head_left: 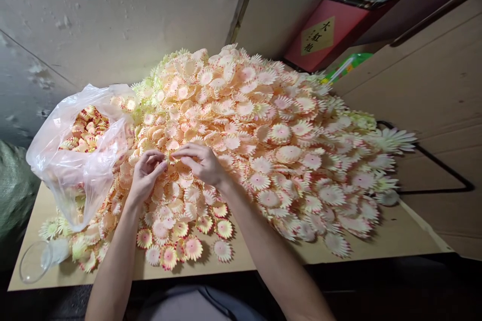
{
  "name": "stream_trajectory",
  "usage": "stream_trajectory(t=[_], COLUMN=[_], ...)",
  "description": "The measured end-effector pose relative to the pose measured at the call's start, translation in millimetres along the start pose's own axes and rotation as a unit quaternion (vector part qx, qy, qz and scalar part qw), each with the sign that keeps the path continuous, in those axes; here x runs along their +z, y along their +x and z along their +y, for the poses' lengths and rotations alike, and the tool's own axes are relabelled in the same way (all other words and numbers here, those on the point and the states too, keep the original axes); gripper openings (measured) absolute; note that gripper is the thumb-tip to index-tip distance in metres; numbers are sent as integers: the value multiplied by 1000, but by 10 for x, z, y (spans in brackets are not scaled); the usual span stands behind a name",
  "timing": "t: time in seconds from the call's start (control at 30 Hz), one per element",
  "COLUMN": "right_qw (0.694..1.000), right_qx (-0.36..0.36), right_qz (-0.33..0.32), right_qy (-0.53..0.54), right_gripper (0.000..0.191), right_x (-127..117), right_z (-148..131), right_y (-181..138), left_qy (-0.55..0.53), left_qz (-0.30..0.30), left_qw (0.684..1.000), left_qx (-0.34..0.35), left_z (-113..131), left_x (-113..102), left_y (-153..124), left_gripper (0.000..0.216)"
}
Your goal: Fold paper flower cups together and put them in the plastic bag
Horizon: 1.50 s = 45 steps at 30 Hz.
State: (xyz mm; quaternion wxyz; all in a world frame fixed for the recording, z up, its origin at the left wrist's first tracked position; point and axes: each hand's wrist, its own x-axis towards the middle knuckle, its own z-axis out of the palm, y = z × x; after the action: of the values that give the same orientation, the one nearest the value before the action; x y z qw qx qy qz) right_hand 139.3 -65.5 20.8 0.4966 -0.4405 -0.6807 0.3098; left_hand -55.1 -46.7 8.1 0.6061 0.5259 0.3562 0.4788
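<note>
Close together over the pile, my left hand (148,173) and my right hand (202,163) are both closed in a pinch. Between their fingertips is a small pale petal piece (171,156), which looks like part of an artificial flower; its details are hard to make out against the pile. Beneath and around the hands spreads a big heap of flower petal discs (280,133), pale pink and cream with fringed, red-tipped edges. Left of my left hand stands an open clear plastic bag (48,135) holding small curled petal pieces (90,128) with red tips.
The heap lies on a light wooden table (241,261) against a worn wall (113,20). A clear round container (35,262) sits at the near left corner. Cardboard (425,80) stands on the right, with a black metal bar (444,163) by it. Behind is a red box (324,32).
</note>
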Motion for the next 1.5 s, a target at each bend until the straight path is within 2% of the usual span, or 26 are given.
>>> stream_trajectory(t=[0.13,0.27,0.37,0.53,0.67,0.93,1.27,1.5], right_qw=[999,998,997,998,998,998,998,999], right_qx=[7,23,21,12,2,-16,-20,-30], right_qz=[-47,-62,-73,-64,-65,-59,-55,-21], right_qy=[-2,-2,8,8,5,-12,-18,-37], right_gripper=[23,15,13,13,13,13,12,7], right_x=[-26,-38,-38,-29,-21,-6,-14,8], right_z=[-53,-70,-69,-64,-52,-52,-51,-40], right_y=[-6,-6,-5,-4,-7,-13,-20,-7], left_qy=[10,50,68,92,137,205,196,163], left_qz=[-7,-57,-41,32,9,10,-6,-33], left_qw=[1000,997,997,994,990,977,979,986], left_qx=[-5,-6,9,39,25,61,58,9], left_z=[-11,4,33,71,64,-9,-7,57], left_x=[-35,-66,-43,18,44,12,-38,11], left_y=[-3,5,12,14,7,19,42,1], left_gripper=[26,36,30,29,29,22,19,25])
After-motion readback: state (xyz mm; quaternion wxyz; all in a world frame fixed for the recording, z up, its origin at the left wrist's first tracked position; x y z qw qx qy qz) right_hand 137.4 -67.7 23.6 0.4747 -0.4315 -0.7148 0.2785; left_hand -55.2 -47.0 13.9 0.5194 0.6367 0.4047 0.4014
